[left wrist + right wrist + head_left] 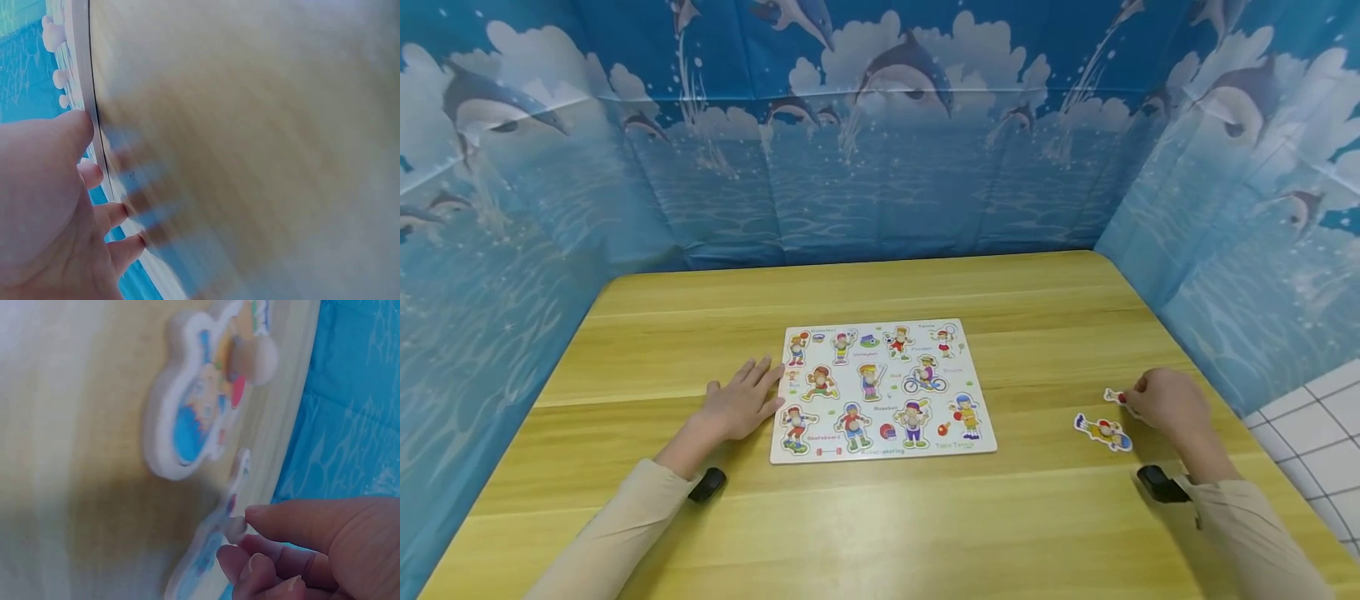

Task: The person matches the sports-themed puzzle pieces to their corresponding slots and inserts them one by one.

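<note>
A white puzzle board (883, 392) with sports-figure pieces lies flat on the table. My left hand (737, 406) rests palm down at its left edge, fingers spread and straight. The left wrist view shows the thumb and fingertips of that hand (56, 200) right at the board's side. On the right, my right hand (1172, 408) pinches the small knob of a puzzle piece (203, 556) between thumb and fingers. Most of this piece is hidden by the hand in the head view. Just beside it lies a yellow-clad figure piece (1103, 432) with blue hair and a round wooden knob (259, 360).
The wooden table (880, 525) reaches to a blue dolphin-print curtain (880, 192) behind and at both sides. White floor tiles (1322, 425) show past the right edge. A black wrist camera (1161, 483) sits under the right forearm, another (707, 485) at the left.
</note>
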Motion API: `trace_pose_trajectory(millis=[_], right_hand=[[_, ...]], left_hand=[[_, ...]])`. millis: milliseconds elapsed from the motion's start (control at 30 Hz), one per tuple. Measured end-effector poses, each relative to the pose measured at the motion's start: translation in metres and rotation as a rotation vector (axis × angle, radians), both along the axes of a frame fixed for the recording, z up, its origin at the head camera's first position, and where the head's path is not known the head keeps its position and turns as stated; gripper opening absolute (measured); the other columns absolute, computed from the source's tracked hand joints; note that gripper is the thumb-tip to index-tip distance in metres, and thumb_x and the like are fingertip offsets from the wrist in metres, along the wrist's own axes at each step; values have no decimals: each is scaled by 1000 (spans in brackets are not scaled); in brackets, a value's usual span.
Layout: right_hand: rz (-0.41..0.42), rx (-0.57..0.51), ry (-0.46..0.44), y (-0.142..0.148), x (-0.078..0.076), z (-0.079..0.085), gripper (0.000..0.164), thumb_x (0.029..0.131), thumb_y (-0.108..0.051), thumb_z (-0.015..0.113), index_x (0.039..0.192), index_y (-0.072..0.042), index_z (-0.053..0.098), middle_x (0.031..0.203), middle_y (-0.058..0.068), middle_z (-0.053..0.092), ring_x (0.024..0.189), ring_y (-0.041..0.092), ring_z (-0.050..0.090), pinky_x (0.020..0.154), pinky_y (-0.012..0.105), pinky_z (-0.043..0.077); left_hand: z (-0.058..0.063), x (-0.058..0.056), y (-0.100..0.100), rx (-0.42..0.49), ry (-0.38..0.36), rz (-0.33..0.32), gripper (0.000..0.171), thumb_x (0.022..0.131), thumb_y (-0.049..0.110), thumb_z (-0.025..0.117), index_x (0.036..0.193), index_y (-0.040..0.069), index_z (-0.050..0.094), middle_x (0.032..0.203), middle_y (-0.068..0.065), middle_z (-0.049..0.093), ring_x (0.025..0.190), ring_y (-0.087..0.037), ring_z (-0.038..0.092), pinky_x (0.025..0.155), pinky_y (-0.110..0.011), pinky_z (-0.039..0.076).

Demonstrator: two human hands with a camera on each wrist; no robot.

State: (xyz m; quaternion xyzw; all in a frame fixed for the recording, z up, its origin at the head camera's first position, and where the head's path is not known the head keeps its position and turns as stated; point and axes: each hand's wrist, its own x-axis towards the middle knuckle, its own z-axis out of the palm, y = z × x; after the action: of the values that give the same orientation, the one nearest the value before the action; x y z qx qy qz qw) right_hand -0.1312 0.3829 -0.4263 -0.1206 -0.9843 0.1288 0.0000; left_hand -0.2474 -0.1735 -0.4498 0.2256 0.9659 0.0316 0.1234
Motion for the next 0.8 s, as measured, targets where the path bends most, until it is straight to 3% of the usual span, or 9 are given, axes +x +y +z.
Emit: trace_pose_trajectory(millis=[333, 600, 800], right_hand=[[2, 10, 28, 0, 1, -6, 36, 84, -17, 62, 50, -9, 54, 45, -3, 44, 46, 14, 40, 45, 26, 27], [15, 38, 78, 0, 1, -8, 37, 81, -16, 63, 46, -10, 55, 44, -5, 43, 47, 14, 38, 46, 26, 26], [44, 53, 132, 1, -1, -11, 30, 81, -13, 64, 52, -5, 62, 47, -1, 50, 47, 15, 41, 47, 26, 28]], left_hand=[[3, 1, 0, 1, -11, 1, 60, 100, 40, 37, 151, 16, 17, 159, -15, 13, 145, -38, 15, 98, -76, 25], [4, 2, 1, -7, -12, 4, 60, 100, 39, 36, 152, 16, 17, 159, -14, 13, 146, -38, 15, 98, -75, 26], [1, 1, 0, -4, -11, -1, 60, 100, 39, 36, 152, 16, 17, 159, -14, 13, 146, -38, 15, 98, -75, 25]])
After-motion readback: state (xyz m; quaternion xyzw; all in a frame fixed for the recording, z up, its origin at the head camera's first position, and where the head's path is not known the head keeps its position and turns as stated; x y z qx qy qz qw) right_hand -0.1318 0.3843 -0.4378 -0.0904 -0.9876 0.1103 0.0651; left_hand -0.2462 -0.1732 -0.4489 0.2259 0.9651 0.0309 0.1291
